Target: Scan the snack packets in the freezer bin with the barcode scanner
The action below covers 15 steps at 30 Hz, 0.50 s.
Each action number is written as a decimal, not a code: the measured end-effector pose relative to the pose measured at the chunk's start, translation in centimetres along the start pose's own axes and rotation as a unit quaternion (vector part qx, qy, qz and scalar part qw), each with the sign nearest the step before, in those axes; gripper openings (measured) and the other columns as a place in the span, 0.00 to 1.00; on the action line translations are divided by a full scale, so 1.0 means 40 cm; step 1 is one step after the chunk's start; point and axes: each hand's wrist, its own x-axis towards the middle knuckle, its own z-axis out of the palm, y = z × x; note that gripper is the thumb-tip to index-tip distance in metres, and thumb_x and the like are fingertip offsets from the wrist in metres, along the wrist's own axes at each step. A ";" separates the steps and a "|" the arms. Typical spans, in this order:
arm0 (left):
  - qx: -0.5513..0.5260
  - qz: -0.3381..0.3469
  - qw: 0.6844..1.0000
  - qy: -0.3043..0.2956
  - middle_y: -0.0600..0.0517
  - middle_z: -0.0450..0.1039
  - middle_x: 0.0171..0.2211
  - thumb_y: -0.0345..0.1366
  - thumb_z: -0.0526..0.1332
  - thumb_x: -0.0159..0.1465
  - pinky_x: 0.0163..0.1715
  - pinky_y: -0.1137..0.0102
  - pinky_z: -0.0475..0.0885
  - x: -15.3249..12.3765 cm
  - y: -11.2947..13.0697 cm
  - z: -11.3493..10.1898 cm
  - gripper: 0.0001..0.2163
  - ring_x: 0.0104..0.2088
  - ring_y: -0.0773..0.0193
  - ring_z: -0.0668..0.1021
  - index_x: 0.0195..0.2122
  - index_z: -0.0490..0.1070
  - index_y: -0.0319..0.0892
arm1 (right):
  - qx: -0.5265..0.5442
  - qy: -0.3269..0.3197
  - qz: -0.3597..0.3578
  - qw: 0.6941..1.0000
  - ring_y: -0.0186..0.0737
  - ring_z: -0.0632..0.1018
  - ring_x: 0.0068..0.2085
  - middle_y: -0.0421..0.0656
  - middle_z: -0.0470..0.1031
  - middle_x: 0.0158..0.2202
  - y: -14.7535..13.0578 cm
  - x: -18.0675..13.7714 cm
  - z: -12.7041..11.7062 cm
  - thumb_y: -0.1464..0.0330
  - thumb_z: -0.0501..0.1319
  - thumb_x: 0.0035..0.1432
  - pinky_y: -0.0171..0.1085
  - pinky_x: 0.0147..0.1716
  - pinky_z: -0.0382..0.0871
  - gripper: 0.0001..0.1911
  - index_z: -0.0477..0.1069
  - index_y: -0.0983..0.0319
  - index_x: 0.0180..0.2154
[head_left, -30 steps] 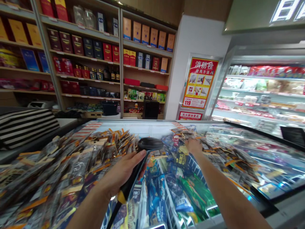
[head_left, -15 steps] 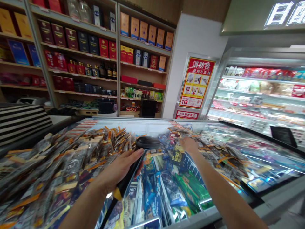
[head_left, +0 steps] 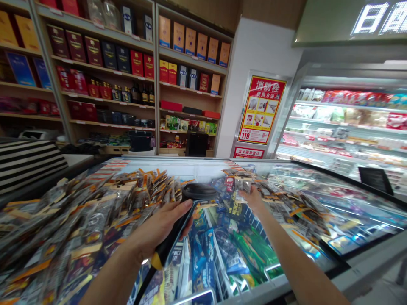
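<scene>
My left hand point(head_left: 168, 224) is wrapped round the handle of a black barcode scanner point(head_left: 199, 191), its head pointing right and its cable running down past a yellow collar. Further right, my right hand point(head_left: 253, 198) reaches over the freezer with its fingers closed on the edge of a small clear packet point(head_left: 243, 184). That packet is lifted upright and looks slightly blurred. Similar packets with orange strips point(head_left: 294, 203) lie on the glass beside my right forearm. A large heap of such packets point(head_left: 95, 224) spreads to the left of the scanner.
Below my hands, wire baskets point(head_left: 219, 258) in the freezer hold blue and green bags point(head_left: 257, 245). A glass lid point(head_left: 349, 207) covers the right side. A striped cloth point(head_left: 30, 163) lies at left. Shelves of boxes point(head_left: 111, 55) and a lit chiller point(head_left: 349, 123) stand behind.
My right hand has turned and now holds up a clear packet from among those near it. My left hand and the scanner have hardly moved.
</scene>
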 end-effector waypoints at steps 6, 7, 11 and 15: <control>-0.018 -0.009 1.000 -0.007 0.55 0.65 0.16 0.50 0.51 0.55 0.19 0.77 0.58 0.000 -0.001 0.004 0.19 0.17 0.72 0.65 0.22 0.66 0.37 | 0.108 -0.012 -0.007 0.994 0.41 0.73 0.33 0.42 0.74 0.32 -0.018 -0.040 0.028 0.63 0.61 0.38 0.39 0.34 0.65 0.20 0.65 0.62 0.37; -0.026 -0.011 1.000 -0.009 0.55 0.65 0.16 0.50 0.52 0.55 0.19 0.77 0.58 0.000 -0.001 0.006 0.19 0.18 0.72 0.65 0.22 0.66 0.37 | 0.101 -0.018 -0.015 0.995 0.40 0.73 0.33 0.42 0.74 0.31 -0.019 -0.044 0.034 0.63 0.61 0.38 0.39 0.34 0.65 0.20 0.65 0.62 0.37; -0.041 -0.007 0.999 -0.029 0.54 0.66 0.19 0.49 0.52 0.55 0.19 0.77 0.60 -0.001 -0.003 0.010 0.18 0.18 0.73 0.66 0.23 0.67 0.37 | 0.064 -0.006 -0.056 0.996 0.39 0.72 0.32 0.42 0.73 0.31 -0.021 -0.054 0.044 0.63 0.61 0.38 0.37 0.32 0.64 0.19 0.65 0.63 0.35; -0.072 -0.018 0.997 -0.021 0.53 0.67 0.19 0.49 0.54 0.54 0.19 0.78 0.61 -0.002 -0.002 0.011 0.17 0.18 0.73 0.67 0.24 0.67 0.38 | 0.052 0.019 -0.085 0.995 0.37 0.72 0.31 0.41 0.73 0.31 -0.024 -0.057 0.046 0.63 0.61 0.38 0.36 0.32 0.64 0.18 0.65 0.63 0.35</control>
